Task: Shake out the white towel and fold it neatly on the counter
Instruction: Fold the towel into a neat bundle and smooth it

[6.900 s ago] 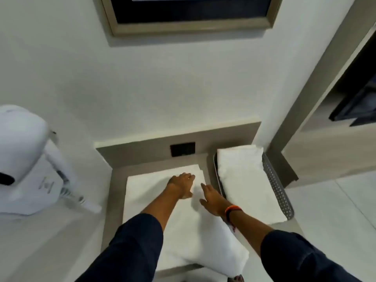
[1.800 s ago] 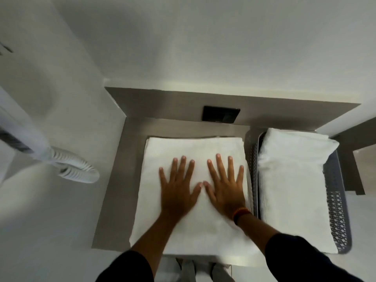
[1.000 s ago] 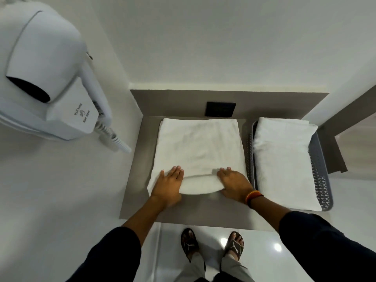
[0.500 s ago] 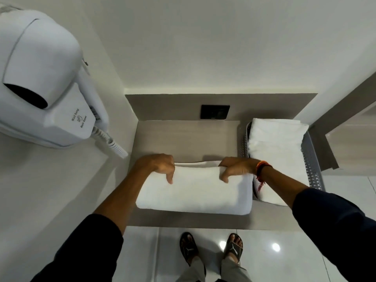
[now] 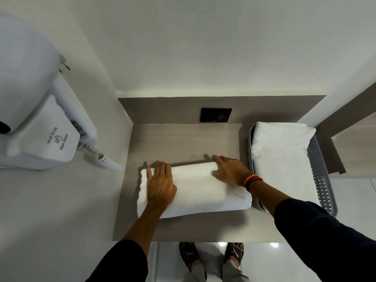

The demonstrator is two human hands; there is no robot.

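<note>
The white towel [image 5: 197, 190] lies folded into a thick rectangle across the near half of the grey counter [image 5: 183, 139]. My left hand [image 5: 160, 184] rests flat on the towel's left part, fingers spread and pointing away from me. My right hand [image 5: 230, 170] lies flat on the towel's right part near its far edge, an orange and black band on the wrist. Neither hand grips the cloth; both press on top of it.
A grey perforated basket [image 5: 323, 180] holding another folded white towel [image 5: 282, 157] stands at the counter's right. A wall-mounted white hair dryer [image 5: 38, 123] with a coiled cord hangs on the left. A black socket plate [image 5: 215, 115] sits on the back panel. My sandalled feet show below the counter edge.
The towel went from a wide flat sheet to a narrow folded bundle. My hands, which gripped its far edge half a second ago, have let go and now lie flat on top.
</note>
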